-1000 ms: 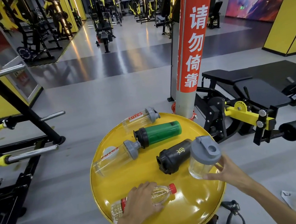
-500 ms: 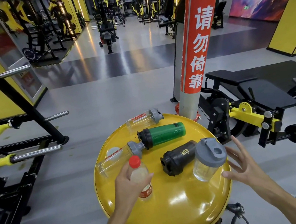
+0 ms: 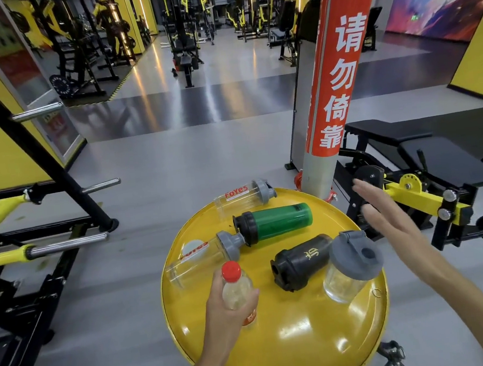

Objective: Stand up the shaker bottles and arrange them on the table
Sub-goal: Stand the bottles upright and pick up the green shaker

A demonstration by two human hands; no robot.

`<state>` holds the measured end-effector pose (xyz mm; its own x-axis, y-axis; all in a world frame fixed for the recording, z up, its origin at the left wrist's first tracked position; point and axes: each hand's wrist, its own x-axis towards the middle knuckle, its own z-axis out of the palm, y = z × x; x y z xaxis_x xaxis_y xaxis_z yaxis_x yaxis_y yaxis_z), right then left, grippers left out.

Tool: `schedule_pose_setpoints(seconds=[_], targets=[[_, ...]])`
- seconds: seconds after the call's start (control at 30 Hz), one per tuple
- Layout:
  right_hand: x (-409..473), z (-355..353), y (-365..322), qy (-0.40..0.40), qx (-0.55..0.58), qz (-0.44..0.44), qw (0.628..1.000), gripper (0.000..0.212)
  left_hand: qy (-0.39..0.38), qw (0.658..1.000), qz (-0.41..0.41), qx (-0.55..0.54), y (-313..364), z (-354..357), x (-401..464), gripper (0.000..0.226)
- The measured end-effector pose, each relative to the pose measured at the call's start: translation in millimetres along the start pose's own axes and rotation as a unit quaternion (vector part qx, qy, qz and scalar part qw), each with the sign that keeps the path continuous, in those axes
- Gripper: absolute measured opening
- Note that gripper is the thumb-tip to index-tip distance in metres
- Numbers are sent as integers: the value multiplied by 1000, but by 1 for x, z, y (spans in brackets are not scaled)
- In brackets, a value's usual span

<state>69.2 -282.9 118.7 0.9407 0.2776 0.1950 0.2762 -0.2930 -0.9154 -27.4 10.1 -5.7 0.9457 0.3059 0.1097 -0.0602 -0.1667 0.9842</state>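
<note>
Now the red-capped bottle (image 3: 236, 290) stands upright at lower centre of the yellow table (image 3: 295, 341), the left hand (image 3: 224, 312) still clasped around it after lifting it from its side. The right hand (image 3: 387, 221), fingers spread and empty, has left the upright grey-lidded shaker (image 3: 351, 266); four shakers remain lying down.

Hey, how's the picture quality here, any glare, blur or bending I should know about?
Head view: bright ceiling-light glare spots sit on the glossy yellow table and streak the floor beyond; the right hand is motion-smeared at the fingers, while the left hand gripping the red-capped bottle is sharp; the wide lens bows the red pillar and the frame's edges.
</note>
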Motion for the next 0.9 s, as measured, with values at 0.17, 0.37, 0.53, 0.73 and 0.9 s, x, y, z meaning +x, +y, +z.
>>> schedule_pose_setpoints(seconds=[0.17, 0.37, 0.53, 0.73, 0.9], targets=[[49, 37, -25, -194, -264, -53, 943, 64, -38, 998, -53, 3, 2, -9, -2, 76], [86, 119, 9, -399, -562, -64, 722, 103, -23, 999, -16, -33, 2, -51, 25, 89], [92, 166, 54, -472, -656, -31, 588, 123, 27, 1000, 8, -6, 11, -69, 48, 71], [97, 178, 66, -473, -681, -15, 558, 98, -8, 992, 3, 124, -11, -74, 79, 49], [98, 176, 68, -448, -673, -13, 589, 81, -51, 977, 6, 205, -27, -68, 92, 45]])
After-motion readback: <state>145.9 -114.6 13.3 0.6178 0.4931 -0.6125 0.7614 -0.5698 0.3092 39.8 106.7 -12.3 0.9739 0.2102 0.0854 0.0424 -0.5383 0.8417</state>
